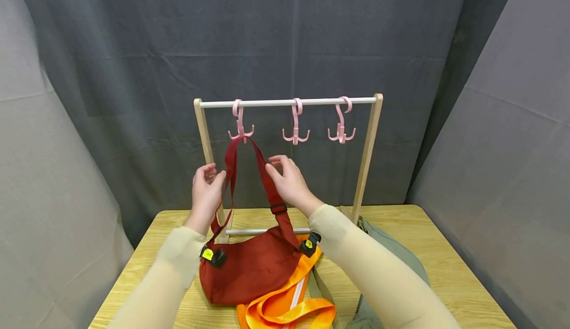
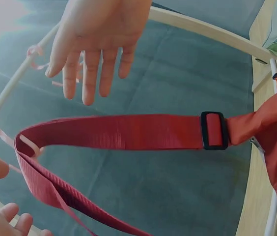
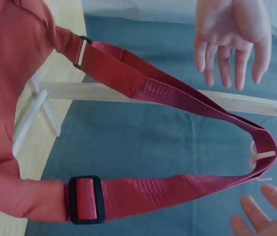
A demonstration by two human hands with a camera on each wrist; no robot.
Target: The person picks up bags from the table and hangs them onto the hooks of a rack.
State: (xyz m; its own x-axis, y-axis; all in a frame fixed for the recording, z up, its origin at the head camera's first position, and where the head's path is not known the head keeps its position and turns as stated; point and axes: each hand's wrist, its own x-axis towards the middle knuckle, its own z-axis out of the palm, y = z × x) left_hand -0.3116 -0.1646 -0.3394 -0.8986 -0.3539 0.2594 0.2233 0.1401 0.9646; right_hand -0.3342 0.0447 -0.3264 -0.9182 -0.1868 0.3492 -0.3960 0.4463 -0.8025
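Palm turned inward, the left hand point(image 1: 206, 190) stands at the left side of the work, with fingers relaxed and holding nothing (the right wrist view shows a clear gap between this hand and the strap). Just to its right is the dark red shoulder bag point(image 1: 254, 269), at the near side of the rack. Its webbing strap point(image 1: 267, 178) is looped over the left pink hook point(image 1: 240, 121), so I judge that the hook carries at least part of the weight; whether the bag's bottom touches the wooden table point(image 1: 129, 274), I cannot tell. The orange bag point(image 1: 280, 306) lies at the near side, partly covered by the red one. On the other side of the strap, the right hand point(image 1: 289, 183) is also open and apart from it; perhaps both hands stand close to steady the loop. Farther right, the middle hook point(image 1: 296, 121) and the right hook point(image 1: 341, 121) hang spaced along the white rod point(image 1: 267, 103), probably to prevent crowding. At near right lies a grey-green bag point(image 1: 396, 250), partly hidden by the sleeve point(image 1: 378, 269).
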